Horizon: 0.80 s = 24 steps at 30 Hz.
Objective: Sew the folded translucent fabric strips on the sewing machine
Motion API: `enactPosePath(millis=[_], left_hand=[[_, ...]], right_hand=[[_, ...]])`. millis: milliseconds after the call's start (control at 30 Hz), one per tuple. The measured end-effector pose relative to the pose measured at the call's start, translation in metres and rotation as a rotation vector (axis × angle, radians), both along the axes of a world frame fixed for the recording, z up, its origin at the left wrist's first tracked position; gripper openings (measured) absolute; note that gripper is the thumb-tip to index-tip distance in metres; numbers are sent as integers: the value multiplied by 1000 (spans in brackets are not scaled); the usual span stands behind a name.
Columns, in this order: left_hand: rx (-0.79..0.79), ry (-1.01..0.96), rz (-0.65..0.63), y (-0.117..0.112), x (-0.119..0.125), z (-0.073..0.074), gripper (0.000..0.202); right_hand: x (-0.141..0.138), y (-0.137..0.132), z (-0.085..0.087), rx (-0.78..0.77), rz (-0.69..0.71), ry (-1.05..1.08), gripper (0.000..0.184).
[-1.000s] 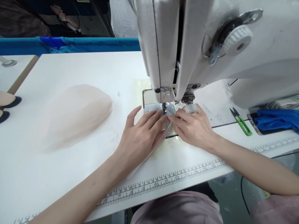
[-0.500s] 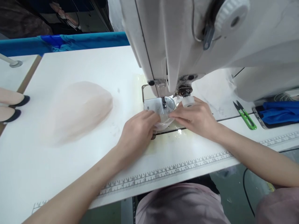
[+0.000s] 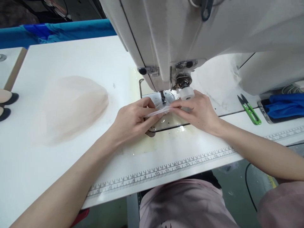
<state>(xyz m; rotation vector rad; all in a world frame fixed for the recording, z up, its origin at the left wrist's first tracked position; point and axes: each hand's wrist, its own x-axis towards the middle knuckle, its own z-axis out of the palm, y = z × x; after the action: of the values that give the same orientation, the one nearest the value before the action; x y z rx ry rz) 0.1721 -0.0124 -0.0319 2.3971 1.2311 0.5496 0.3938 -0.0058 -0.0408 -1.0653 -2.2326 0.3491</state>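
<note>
A small strip of sheer white fabric (image 3: 159,111) is stretched between both hands, just in front of the presser foot (image 3: 163,97) of a sewing machine (image 3: 166,38). My left hand (image 3: 134,118) pinches its left end between thumb and fingers. At the other end, my right hand (image 3: 196,110) grips the fabric with the fingertips, close beside the white round knob (image 3: 186,93). Beneath the hands lies the shiny metal needle plate (image 3: 152,97). Part of the strip is hidden by the fingers.
Sheer beige fabric (image 3: 76,109) lies on the white table (image 3: 114,180) to the left. Green thread snips (image 3: 250,109) and a phone (image 3: 266,110) under blue cloth (image 3: 286,106) are at the right. A printed ruler (image 3: 166,171) runs along the front edge.
My left hand has turned, and the fabric strip is now raised and drawn out flat between the fingertips. The whole view has shifted slightly.
</note>
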Motion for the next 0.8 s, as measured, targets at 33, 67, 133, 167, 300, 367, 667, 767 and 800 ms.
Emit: enactPosePath(millis=[33, 67, 133, 167, 300, 367, 667, 767, 800], left_hand=[[52, 13, -27, -1, -1, -1, 34], [119, 33, -50, -2, -1, -1, 33], [288, 89, -90, -8, 0, -3, 30], [382, 127, -109, -11, 1, -3, 27], [696, 288, -157, -25, 6, -3, 13], [733, 346, -153, -31, 7, -2, 20], [643, 334, -154, -35, 5, -5, 28], [640, 316, -151, -34, 5, -7, 29], [640, 315, -152, -33, 5, -7, 27]], right_hand=[[1, -1, -1, 28, 24, -20, 15], [2, -1, -1, 64, 49, -45, 15], [3, -3, -2, 178, 94, -112, 17], [3, -4, -2, 252, 114, -148, 18], [2, -8, 0, 447, 135, -264, 25], [1, -10, 1, 452, 136, -296, 25], [0, -12, 3, 443, 128, -292, 26], [-1, -11, 2, 457, 117, -290, 28], [-1, -11, 2, 463, 110, -289, 28]])
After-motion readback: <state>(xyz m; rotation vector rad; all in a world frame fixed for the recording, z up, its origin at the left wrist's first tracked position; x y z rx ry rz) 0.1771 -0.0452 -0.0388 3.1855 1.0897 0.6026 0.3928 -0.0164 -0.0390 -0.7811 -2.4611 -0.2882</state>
